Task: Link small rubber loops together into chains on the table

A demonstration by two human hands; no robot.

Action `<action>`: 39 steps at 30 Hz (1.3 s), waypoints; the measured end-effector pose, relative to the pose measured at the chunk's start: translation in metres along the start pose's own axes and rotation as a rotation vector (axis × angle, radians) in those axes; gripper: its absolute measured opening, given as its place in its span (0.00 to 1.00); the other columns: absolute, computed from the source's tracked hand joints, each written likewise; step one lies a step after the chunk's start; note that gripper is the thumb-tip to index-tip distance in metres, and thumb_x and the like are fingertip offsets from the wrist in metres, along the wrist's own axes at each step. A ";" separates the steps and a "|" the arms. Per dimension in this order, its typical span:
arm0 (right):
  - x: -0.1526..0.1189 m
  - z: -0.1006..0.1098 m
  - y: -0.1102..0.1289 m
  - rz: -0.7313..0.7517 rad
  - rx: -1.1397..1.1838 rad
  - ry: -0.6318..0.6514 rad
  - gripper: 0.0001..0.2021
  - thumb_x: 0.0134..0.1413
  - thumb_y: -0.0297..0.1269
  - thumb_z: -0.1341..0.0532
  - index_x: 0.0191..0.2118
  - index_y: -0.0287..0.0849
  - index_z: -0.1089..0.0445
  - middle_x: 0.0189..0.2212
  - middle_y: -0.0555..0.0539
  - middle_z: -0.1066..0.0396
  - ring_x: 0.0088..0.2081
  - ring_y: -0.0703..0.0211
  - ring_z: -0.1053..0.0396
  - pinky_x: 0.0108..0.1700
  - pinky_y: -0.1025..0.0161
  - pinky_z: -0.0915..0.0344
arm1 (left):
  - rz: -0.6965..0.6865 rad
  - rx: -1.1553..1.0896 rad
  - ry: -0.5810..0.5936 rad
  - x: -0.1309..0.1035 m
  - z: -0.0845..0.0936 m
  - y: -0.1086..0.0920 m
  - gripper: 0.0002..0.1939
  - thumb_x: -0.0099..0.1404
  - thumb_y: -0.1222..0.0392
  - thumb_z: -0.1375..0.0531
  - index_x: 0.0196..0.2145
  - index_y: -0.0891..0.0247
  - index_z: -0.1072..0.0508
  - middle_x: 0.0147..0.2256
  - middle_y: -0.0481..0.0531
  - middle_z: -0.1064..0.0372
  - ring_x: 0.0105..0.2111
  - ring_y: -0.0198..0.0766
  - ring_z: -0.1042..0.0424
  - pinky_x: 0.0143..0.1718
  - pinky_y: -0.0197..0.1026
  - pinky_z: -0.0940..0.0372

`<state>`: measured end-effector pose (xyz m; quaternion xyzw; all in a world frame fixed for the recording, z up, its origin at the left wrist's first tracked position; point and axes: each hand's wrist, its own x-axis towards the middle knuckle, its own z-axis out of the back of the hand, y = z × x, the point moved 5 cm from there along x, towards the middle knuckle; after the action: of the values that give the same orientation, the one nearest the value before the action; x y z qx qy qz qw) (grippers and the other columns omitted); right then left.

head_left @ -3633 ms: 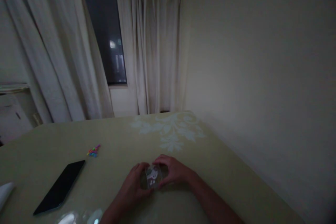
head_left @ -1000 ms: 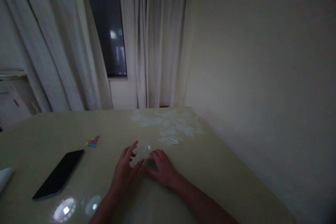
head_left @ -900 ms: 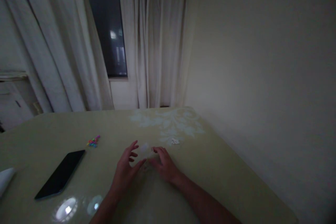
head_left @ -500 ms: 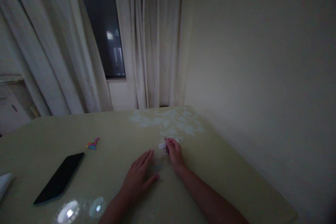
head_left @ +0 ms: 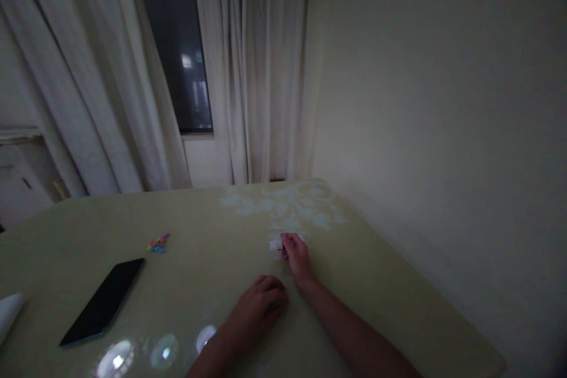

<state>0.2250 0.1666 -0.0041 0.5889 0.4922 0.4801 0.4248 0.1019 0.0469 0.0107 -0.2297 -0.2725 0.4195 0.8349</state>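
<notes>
My right hand (head_left: 296, 255) is held low over the table, its fingers pinched together. What they hold is too small and dark to make out. A small whitish, partly see-through piece (head_left: 275, 245) lies at the fingertips, on their left side. Nearer to me, my left hand (head_left: 264, 300) rests on the table with its fingers curled inward. Its palm side is hidden, so whatever is in it cannot be seen.
A small heap of bright coloured pieces (head_left: 158, 243) lies on the left of the table (head_left: 212, 230). A black phone or tablet (head_left: 104, 302) is near it, with a white object (head_left: 9, 312) at the left edge. Lamp reflections shine in front; a wall (head_left: 425, 130) borders the right.
My left hand has gone from spread flat to curled and shifted right and nearer to me. The clear beaded thing beside it is out of sight. The right hand has barely moved.
</notes>
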 end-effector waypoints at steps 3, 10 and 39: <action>-0.001 -0.003 -0.001 -0.012 0.024 0.053 0.28 0.45 0.64 0.33 0.38 0.41 0.29 0.20 0.54 0.34 0.22 0.61 0.37 0.26 0.64 0.42 | 0.033 -0.012 -0.028 0.003 -0.002 0.006 0.10 0.70 0.66 0.42 0.38 0.58 0.20 0.42 0.54 0.25 0.45 0.44 0.27 0.50 0.44 0.32; -0.003 -0.004 0.000 -0.019 0.027 0.069 0.28 0.45 0.60 0.31 0.42 0.41 0.31 0.20 0.54 0.31 0.22 0.59 0.33 0.26 0.64 0.39 | 0.106 0.000 -0.110 0.003 -0.003 0.019 0.12 0.71 0.65 0.45 0.38 0.60 0.20 0.40 0.56 0.26 0.42 0.45 0.26 0.46 0.45 0.31; -0.103 -0.043 0.031 0.465 -1.009 0.878 0.24 0.61 0.56 0.34 0.57 0.51 0.27 0.53 0.43 0.32 0.54 0.48 0.34 0.58 0.54 0.37 | 0.518 0.103 -0.304 -0.070 0.107 0.115 0.35 0.50 0.48 0.31 0.56 0.59 0.26 0.56 0.58 0.24 0.56 0.58 0.27 0.57 0.55 0.33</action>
<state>0.1821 0.0611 0.0190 0.1622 0.1971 0.9209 0.2947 -0.0689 0.0677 0.0021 -0.1836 -0.3050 0.6610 0.6605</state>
